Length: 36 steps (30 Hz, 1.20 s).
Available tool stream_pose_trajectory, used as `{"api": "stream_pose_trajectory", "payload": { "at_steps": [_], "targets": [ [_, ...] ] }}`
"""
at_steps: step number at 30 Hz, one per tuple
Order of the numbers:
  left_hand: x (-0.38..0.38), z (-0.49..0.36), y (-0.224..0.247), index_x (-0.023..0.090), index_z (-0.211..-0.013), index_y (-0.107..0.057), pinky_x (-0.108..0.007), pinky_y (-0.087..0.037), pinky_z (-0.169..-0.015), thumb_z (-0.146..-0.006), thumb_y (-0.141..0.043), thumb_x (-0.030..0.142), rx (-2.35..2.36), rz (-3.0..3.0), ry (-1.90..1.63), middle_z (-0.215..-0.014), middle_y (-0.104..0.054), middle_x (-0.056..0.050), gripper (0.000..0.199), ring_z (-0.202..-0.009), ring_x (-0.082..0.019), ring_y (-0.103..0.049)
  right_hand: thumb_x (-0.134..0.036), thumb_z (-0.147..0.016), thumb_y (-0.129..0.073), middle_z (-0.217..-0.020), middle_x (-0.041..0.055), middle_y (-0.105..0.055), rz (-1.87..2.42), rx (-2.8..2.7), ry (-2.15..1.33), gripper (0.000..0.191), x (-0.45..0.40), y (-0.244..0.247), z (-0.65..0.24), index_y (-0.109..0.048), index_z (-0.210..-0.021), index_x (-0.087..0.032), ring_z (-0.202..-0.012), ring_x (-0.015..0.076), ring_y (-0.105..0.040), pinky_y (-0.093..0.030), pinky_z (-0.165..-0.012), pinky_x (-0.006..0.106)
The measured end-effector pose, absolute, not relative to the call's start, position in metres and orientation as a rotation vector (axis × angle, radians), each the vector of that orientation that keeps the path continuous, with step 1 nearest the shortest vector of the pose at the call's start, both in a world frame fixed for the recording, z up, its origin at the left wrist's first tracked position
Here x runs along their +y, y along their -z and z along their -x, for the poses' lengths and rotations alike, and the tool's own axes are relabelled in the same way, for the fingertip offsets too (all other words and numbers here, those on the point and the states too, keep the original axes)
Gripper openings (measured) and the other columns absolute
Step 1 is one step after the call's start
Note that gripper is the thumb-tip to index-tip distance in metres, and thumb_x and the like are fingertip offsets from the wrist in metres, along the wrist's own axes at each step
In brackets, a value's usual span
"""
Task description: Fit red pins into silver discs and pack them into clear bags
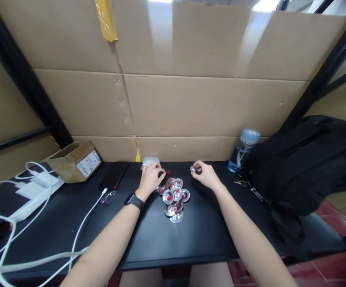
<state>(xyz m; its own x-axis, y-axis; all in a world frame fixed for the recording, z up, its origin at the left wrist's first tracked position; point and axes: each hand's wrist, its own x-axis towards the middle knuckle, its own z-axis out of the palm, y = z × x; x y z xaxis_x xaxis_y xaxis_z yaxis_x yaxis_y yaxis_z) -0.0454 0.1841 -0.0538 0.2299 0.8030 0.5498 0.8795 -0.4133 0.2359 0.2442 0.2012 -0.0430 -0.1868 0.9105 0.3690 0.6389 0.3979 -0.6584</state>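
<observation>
Hands (151, 177): you are using two
Metal discs (177, 194): you are facing at least eight
Watches (134, 201): you are wearing one
Bottles (243, 150): one
Backpacks (304, 159): one
Boxes (74, 161): one

Red loop (168, 172) at the left fingers (159, 170); silver disc (193, 169) in the right fingers (200, 164). Between and below them, silver discs (177, 194) with red ties (169, 197). Left of the left fingers: black phone (113, 176), brown box (67, 163) with white label (88, 163). Right of the right fingers: bottle (238, 156) with light-blue cap (250, 136), black bag (295, 155). Beneath all fingers, black table (203, 239); beyond, tan cardboard (191, 103), yellow tape (106, 20).
</observation>
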Motion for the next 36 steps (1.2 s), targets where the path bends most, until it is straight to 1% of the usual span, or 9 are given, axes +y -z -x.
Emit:
{"api": "stream_pose_trajectory", "payload": {
  "at_steps": [4, 9, 15, 20, 24, 28, 31, 33, 36],
  "targets": [
    [0.198, 0.031, 0.055, 0.024, -0.087, -0.08, -0.043, -0.044, -0.091, -0.089, -0.069, 0.03, -1.547, 2.444, 0.77, -0.101, -0.069, -0.009, 0.013, -0.101, -0.028, -0.06, -0.023, -0.074, -0.074, -0.092, 0.0053, -0.076, 1.62, -1.973, -0.356, 0.02, 0.209, 0.049, -0.268, -0.069, -0.093, -0.025, -0.083, 0.0206, -0.07, -0.048, -0.071, 0.027],
    [0.202, 0.036, 0.048, 0.023, -0.084, -0.08, -0.039, -0.048, -0.086, -0.09, -0.062, 0.025, -1.556, 2.574, 0.79, -0.095, -0.075, -0.011, 0.019, -0.092, -0.027, -0.066, -0.024, -0.077, -0.074, -0.094, 0.0061, -0.076, 1.758, -2.015, -0.294, 0.018, 0.216, 0.056, -0.281, -0.071, -0.095, -0.024, -0.087, 0.0219, -0.07, -0.045, -0.068, 0.027],
    [0.187, 0.089, 0.038, 0.027, -0.086, -0.08, -0.029, -0.051, -0.07, -0.076, -0.065, 0.015, -1.636, 2.833, 0.619, -0.082, -0.078, -0.005, 0.021, -0.073, -0.022, -0.071, -0.02, -0.08, -0.073, -0.095, 0.0073, -0.077, 1.739, -2.079, -0.308, 0.017, 0.22, 0.057, -0.289, -0.074, -0.096, -0.021, -0.09, 0.0213, -0.07, -0.047, -0.078, 0.028],
    [0.174, 0.099, 0.035, 0.029, -0.082, -0.079, -0.025, -0.048, -0.063, -0.077, -0.071, 0.026, -1.719, 2.907, 0.552, -0.077, -0.077, -0.002, 0.01, -0.068, -0.019, -0.07, -0.026, -0.08, -0.074, -0.106, 0.0104, -0.074, 1.759, -2.121, -0.253, 0.018, 0.216, 0.054, -0.286, -0.075, -0.098, -0.023, -0.102, 0.028, -0.066, -0.047, -0.082, 0.034],
    [0.17, 0.098, 0.033, 0.028, -0.07, -0.074, -0.024, -0.044, -0.059, -0.074, -0.073, 0.023, -1.751, 2.865, 0.6, -0.067, -0.073, 0.0, 0.007, -0.062, -0.018, -0.067, -0.024, -0.084, -0.071, -0.114, 0.0115, -0.071, 1.598, -2.173, -0.21, 0.021, 0.213, 0.049, -0.276, -0.074, -0.105, -0.021, -0.108, 0.0278, -0.063, -0.047, -0.093, 0.038],
    [0.166, 0.095, 0.022, 0.026, -0.074, -0.072, -0.026, -0.046, -0.064, -0.083, -0.064, 0.019, -1.678, 2.824, 0.707, -0.073, -0.073, -0.001, 0.014, -0.065, -0.018, -0.067, -0.02, -0.087, -0.066, -0.111, 0.0087, -0.071, 1.219, -2.188, -0.319, 0.019, 0.201, 0.043, -0.25, -0.072, -0.104, -0.021, -0.106, 0.0234, -0.064, -0.048, -0.098, 0.04],
    [0.161, 0.084, 0.01, 0.025, -0.089, -0.071, -0.028, -0.049, -0.073, -0.09, -0.059, 0.02, -1.526, 2.811, 0.913, -0.088, -0.075, -0.003, 0.013, -0.08, -0.02, -0.069, -0.023, -0.089, -0.066, -0.107, 0.0069, -0.072, 0.991, -2.15, -0.443, 0.02, 0.182, 0.037, -0.221, -0.071, -0.108, -0.023, -0.097, 0.0214, -0.067, -0.052, -0.089, 0.037],
    [0.157, 0.074, 0.004, 0.025, -0.097, -0.07, -0.03, -0.05, -0.08, -0.092, -0.061, 0.023, -1.442, 2.81, 1.066, -0.092, -0.076, -0.004, 0.01, -0.087, -0.021, -0.07, -0.028, -0.089, -0.07, -0.109, 0.0066, -0.073, 0.901, -2.125, -0.535, 0.024, 0.167, 0.032, -0.203, -0.071, -0.112, -0.025, -0.095, 0.0216, -0.068, -0.054, -0.084, 0.035],
    [0.151, 0.057, 0.002, 0.025, -0.103, -0.069, -0.034, -0.049, -0.09, -0.09, -0.068, 0.026, -1.378, 2.754, 1.207, -0.092, -0.077, -0.002, 0.013, -0.094, -0.022, -0.071, -0.036, -0.086, -0.075, -0.114, 0.0064, -0.073, 0.827, -2.087, -0.588, 0.03, 0.15, 0.029, -0.184, -0.069, -0.114, -0.026, -0.102, 0.0233, -0.068, -0.053, -0.091, 0.037]
  ]
}}
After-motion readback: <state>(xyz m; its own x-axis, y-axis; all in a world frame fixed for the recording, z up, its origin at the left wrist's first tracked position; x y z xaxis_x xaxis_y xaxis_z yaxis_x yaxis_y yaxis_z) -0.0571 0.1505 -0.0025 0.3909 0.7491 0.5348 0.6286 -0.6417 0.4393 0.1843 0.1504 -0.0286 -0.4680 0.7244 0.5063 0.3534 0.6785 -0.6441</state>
